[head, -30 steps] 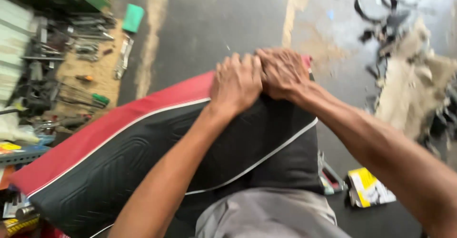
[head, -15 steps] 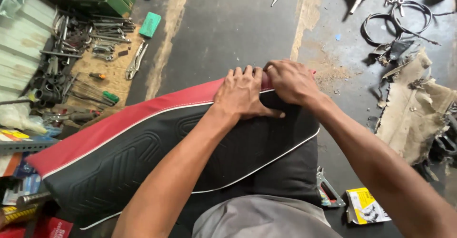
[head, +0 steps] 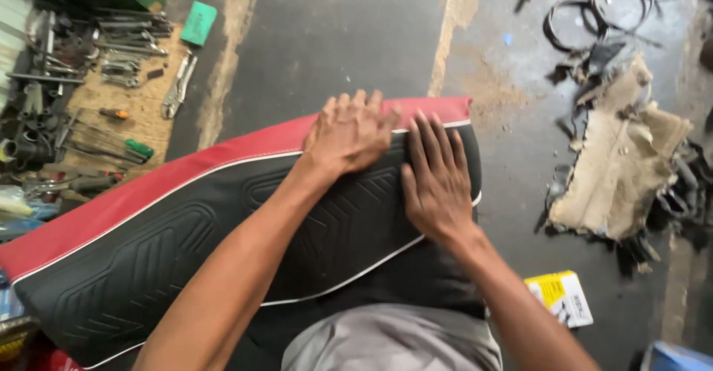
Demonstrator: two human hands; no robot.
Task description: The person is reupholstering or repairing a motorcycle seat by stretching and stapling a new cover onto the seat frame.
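Both hands lie flat and open on the long motorcycle seat with its black stitched vinyl cover and red side band (head: 223,245), neither grip closed on anything: the left hand (head: 349,133) presses palm down near the seat's far end, fingers spread over the white piping where black meets red, and the right hand (head: 438,178) lies just beside it, fingers pointing up the frame, on the black panel. Laid this way, the palms seem to be smoothing the cover against the padding beneath. The seat runs diagonally from the lower left of the frame to the centre, resting across the person's lap above the grey cloth (head: 386,341) at the bottom edge. Half a second ago the hands were bunched together at the seat's end, fingers curled over the edge; now they have flattened and moved slightly apart. On the floor lie spanners and pliers (head: 119,51) at upper left, torn tan padding (head: 616,163) at right, and a small yellow and white box (head: 561,297) at lower right.
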